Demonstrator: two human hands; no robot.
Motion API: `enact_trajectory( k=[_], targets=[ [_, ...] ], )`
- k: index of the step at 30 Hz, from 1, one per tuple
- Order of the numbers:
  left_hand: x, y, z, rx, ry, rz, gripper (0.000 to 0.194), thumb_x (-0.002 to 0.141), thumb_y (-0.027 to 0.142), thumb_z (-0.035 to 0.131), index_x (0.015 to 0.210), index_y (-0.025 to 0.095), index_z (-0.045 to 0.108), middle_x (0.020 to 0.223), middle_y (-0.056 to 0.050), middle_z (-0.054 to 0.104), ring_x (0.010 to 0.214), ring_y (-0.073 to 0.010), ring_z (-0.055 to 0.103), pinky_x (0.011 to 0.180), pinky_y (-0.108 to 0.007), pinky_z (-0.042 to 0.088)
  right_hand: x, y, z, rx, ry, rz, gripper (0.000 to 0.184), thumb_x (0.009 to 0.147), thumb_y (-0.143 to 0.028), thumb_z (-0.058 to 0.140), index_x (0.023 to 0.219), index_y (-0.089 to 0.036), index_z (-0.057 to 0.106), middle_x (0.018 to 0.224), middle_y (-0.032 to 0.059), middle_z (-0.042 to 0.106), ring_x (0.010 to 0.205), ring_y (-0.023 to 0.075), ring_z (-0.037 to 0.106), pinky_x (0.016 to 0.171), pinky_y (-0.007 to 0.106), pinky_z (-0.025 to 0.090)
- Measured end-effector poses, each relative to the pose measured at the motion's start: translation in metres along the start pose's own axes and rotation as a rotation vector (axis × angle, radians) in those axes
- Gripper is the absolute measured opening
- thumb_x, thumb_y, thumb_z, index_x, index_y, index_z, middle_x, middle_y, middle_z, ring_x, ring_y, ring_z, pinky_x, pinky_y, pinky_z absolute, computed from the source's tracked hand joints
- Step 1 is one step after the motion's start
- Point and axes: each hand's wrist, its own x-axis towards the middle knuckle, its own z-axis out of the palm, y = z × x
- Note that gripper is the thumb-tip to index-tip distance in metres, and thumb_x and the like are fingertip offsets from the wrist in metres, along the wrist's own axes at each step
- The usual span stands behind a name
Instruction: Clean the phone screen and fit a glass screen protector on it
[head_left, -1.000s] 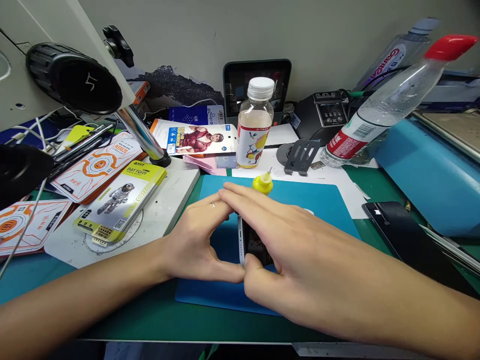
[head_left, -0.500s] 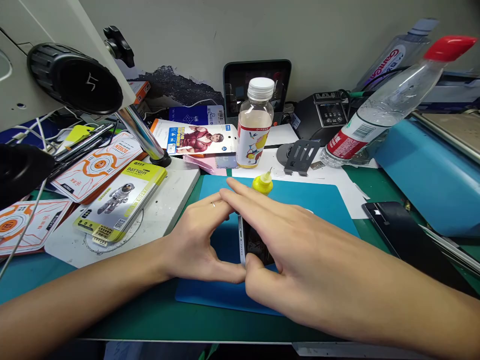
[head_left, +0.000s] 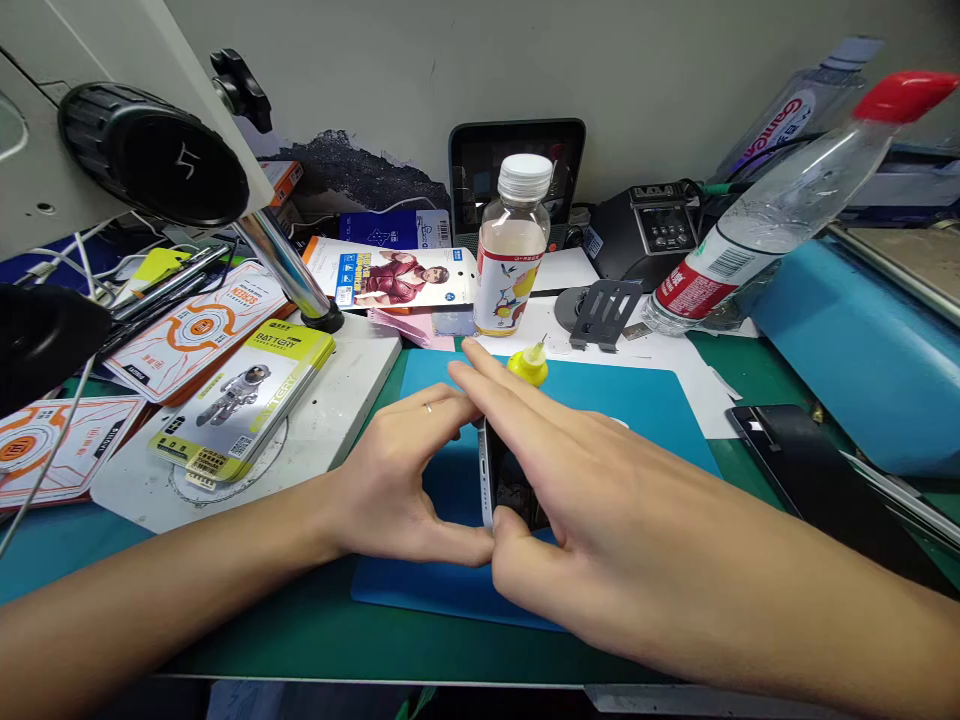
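A smartphone [head_left: 517, 487] with a silver edge and dark face lies on the blue mat [head_left: 660, 410], mostly covered by my hands. My right hand [head_left: 600, 500] arches over it, with the thumb at the near corner and the fingers along the far side. At the phone's left end, my left hand [head_left: 409, 485] curves round with finger and thumb at the two corners, gripping it. The fingertips of both hands meet at the far corner. Just beyond them stands a small yellow bottle [head_left: 527, 366] with a needle tip.
A microscope stand [head_left: 292, 270] rises at the left, beside battery packs [head_left: 244, 390] and screen boxes [head_left: 199, 330]. Behind the mat are a white-capped bottle [head_left: 512, 250] and a black phone holder [head_left: 606, 312]. At the right are a red-capped bottle [head_left: 720, 265] and a black screen panel [head_left: 795, 470].
My right hand's fingertips have shifted slightly away from me and to the right along the phone's far side. Both hands otherwise keep their grip, and the phone stays in place.
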Motion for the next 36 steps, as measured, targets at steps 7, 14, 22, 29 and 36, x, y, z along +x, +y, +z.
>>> enact_trajectory(
  k=[7, 14, 22, 29, 36],
  targets=[
    [0.0, 0.001, 0.001, 0.024, -0.002, -0.017, 0.05, 0.07, 0.027, 0.081, 0.113, 0.011, 0.061, 0.088, -0.007, 0.067, 0.085, -0.0253, 0.067, 0.072, -0.036, 0.055, 0.0, 0.0, 0.0, -0.024, 0.037, -0.031, 0.073, 0.085, -0.02, 0.057, 0.155, -0.003, 0.042, 0.166, 0.0218, 0.033, 0.148, 0.0362, 0.043, 0.111, 0.045, 0.054],
    [-0.001, 0.002, 0.0, 0.045, -0.001, -0.02, 0.043, 0.072, 0.028, 0.079, 0.107, 0.012, 0.06, 0.082, -0.006, 0.064, 0.08, -0.0242, 0.065, 0.068, -0.035, 0.054, 0.0, -0.001, 0.0, 0.007, 0.083, -0.026, 0.064, 0.082, -0.019, 0.063, 0.145, -0.018, 0.054, 0.154, 0.015, 0.056, 0.135, 0.0385, 0.06, 0.085, 0.041, 0.066],
    [0.001, 0.002, -0.001, 0.025, -0.001, -0.029, 0.043, 0.069, 0.028, 0.081, 0.104, 0.015, 0.06, 0.08, -0.003, 0.061, 0.083, -0.025, 0.066, 0.071, -0.035, 0.055, -0.001, 0.001, 0.001, -0.003, 0.079, -0.035, 0.056, 0.084, -0.02, 0.063, 0.14, -0.018, 0.056, 0.161, 0.0145, 0.048, 0.141, 0.0368, 0.054, 0.099, 0.041, 0.061],
    [0.0, -0.002, -0.003, 0.0, -0.034, -0.057, 0.054, 0.071, 0.026, 0.08, 0.119, 0.017, 0.059, 0.104, -0.007, 0.071, 0.093, -0.0243, 0.069, 0.08, -0.035, 0.057, 0.003, 0.002, 0.001, 0.015, 0.044, -0.015, 0.062, 0.088, -0.023, 0.059, 0.148, -0.014, 0.051, 0.164, 0.0145, 0.042, 0.15, 0.035, 0.041, 0.11, 0.044, 0.054],
    [-0.001, -0.006, -0.009, 0.069, -0.168, -0.205, 0.047, 0.076, 0.043, 0.082, 0.112, 0.02, 0.063, 0.105, -0.007, 0.074, 0.094, -0.025, 0.071, 0.083, -0.037, 0.058, -0.025, -0.003, -0.011, 0.097, 0.079, -0.063, 0.053, 0.092, -0.03, 0.064, 0.145, -0.028, 0.059, 0.146, 0.0031, 0.065, 0.134, 0.0271, 0.062, 0.105, 0.036, 0.058]
  ],
)
